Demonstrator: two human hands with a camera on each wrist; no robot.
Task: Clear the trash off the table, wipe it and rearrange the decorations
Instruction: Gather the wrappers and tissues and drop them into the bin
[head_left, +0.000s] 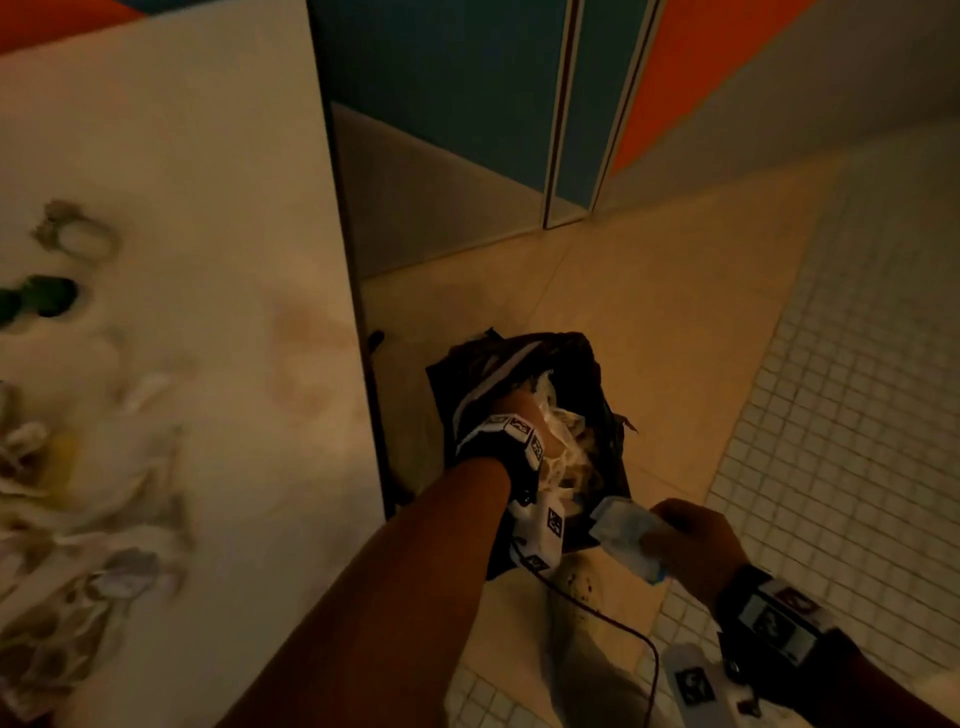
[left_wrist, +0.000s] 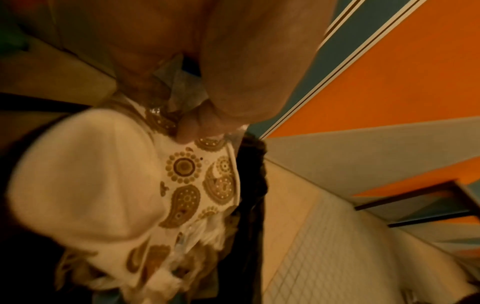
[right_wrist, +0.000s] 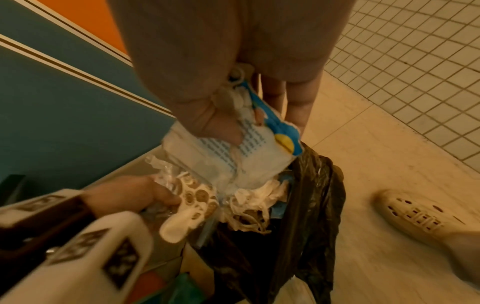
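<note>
A black trash bag (head_left: 597, 364) stands open on the floor beside the white table (head_left: 208, 156). My left hand (head_left: 519, 410) reaches into its mouth and grips a paisley-patterned wrapper (left_wrist: 187, 185) (right_wrist: 197, 197) with crumpled clear plastic. My right hand (head_left: 685, 540) hovers at the bag's near rim, pinching a white packet with blue print and a blue and yellow edge (head_left: 623, 535) (right_wrist: 246, 148). Crumpled white paper (right_wrist: 257, 199) fills the bag's top.
More wrappers and crumpled trash (head_left: 67, 509) lie on the table's left part, with a dark green object (head_left: 41, 296) and a small ring-shaped thing (head_left: 78, 234) farther back. A beige clog (right_wrist: 415, 216) stands on the tiled floor to the right. Blue and orange wall panels (head_left: 467, 78) rise behind.
</note>
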